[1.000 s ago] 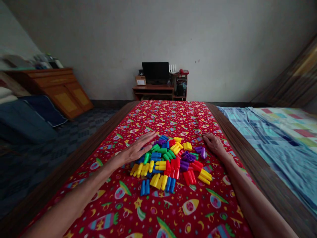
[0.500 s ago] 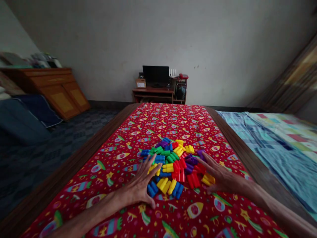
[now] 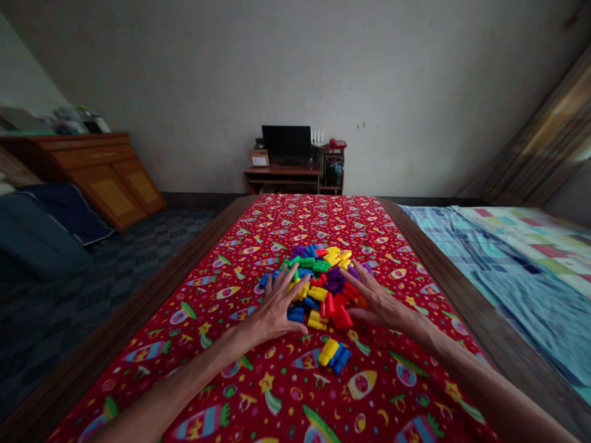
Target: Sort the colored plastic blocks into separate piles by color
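Note:
A heap of small plastic blocks (image 3: 318,277) in red, yellow, blue, green and purple lies on a red cloth with rocket prints (image 3: 323,215). My left hand (image 3: 272,311) rests flat on the cloth, fingers spread, pressing against the heap's left side. On the heap's right side lies my right hand (image 3: 376,301), also flat with fingers stretched out. Neither hand grips a block. A yellow block and a blue block (image 3: 335,354) lie apart, nearer to me than the heap.
The cloth covers a long table with a dark wooden edge (image 3: 443,264). A bed with a checked blue sheet (image 3: 517,271) is to the right. A wooden cabinet (image 3: 106,172) stands at the left, a desk with a monitor (image 3: 289,154) at the far wall.
Both hands moved inward and pushed the spread blocks into a tighter heap. A yellow and a blue block were left behind, nearer to me.

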`<state>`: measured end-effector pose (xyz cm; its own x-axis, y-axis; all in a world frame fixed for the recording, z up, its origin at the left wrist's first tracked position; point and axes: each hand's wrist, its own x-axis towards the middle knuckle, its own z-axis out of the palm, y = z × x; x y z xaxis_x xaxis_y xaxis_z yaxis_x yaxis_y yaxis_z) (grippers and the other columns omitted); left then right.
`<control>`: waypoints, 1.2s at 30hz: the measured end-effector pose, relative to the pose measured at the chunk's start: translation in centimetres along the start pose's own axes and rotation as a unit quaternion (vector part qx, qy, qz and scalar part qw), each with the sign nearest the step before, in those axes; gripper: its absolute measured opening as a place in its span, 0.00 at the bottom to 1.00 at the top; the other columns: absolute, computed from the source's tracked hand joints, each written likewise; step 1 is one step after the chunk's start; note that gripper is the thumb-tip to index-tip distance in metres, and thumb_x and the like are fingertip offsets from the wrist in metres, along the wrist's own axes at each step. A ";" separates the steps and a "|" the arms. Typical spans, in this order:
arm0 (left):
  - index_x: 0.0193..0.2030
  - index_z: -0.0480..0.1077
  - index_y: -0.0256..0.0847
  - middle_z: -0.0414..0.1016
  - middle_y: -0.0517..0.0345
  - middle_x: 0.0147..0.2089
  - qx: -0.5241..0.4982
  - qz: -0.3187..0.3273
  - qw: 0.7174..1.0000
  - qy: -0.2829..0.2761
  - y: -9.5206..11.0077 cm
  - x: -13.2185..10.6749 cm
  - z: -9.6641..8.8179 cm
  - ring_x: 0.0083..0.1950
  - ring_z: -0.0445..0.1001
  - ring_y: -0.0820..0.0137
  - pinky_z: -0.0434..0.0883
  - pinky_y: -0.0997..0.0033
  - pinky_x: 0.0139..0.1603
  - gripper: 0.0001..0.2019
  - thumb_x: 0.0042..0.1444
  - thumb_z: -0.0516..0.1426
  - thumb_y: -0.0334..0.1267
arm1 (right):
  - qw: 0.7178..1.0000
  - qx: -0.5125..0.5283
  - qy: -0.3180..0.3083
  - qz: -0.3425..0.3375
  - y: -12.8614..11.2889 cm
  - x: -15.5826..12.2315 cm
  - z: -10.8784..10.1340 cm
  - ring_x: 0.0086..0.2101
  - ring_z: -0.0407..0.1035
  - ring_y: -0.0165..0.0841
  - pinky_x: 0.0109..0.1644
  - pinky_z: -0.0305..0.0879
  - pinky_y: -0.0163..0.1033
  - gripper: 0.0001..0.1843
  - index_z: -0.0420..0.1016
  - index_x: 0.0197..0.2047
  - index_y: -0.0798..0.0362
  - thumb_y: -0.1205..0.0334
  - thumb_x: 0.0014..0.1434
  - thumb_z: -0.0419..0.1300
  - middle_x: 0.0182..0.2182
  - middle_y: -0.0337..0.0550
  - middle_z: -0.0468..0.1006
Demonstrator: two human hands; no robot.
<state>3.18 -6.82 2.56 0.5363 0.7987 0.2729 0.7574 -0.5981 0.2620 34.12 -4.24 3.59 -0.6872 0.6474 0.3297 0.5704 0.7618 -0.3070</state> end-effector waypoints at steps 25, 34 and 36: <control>0.71 0.52 0.56 0.42 0.52 0.76 0.100 0.018 0.991 0.092 -2.6 2.2 -0.4 0.74 0.34 0.41 0.39 0.32 0.68 0.42 0.51 0.55 0.67 | 0.990 -0.066 0.113 0.047 1.7 3.2 2.4 0.68 0.44 0.48 0.67 0.44 0.65 0.29 0.58 0.68 0.45 0.47 0.68 0.46 0.69 0.52 0.51; 0.72 0.46 0.47 0.48 0.45 0.73 -0.107 -0.173 0.968 0.146 -3.1 2.5 2.7 0.74 0.45 0.55 0.48 0.43 0.70 0.31 0.66 0.41 0.57 | 0.955 0.098 0.186 0.209 3.7 3.8 6.1 0.65 0.53 0.46 0.67 0.52 0.61 0.32 0.52 0.70 0.49 0.44 0.68 0.40 0.64 0.55 0.62; 0.71 0.48 0.45 0.51 0.45 0.73 -0.110 -0.160 0.969 0.153 -2.4 3.5 2.8 0.74 0.47 0.56 0.48 0.43 0.70 0.31 0.66 0.42 0.57 | 0.957 0.105 0.180 0.200 2.1 5.2 6.6 0.65 0.54 0.44 0.67 0.53 0.58 0.32 0.51 0.70 0.49 0.44 0.68 0.40 0.65 0.54 0.61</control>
<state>4.27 -2.44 0.28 0.1260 0.9090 0.3974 0.7511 -0.3491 0.5604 28.73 0.58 -1.18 -0.2114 0.8815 0.4222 0.6261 0.4538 -0.6341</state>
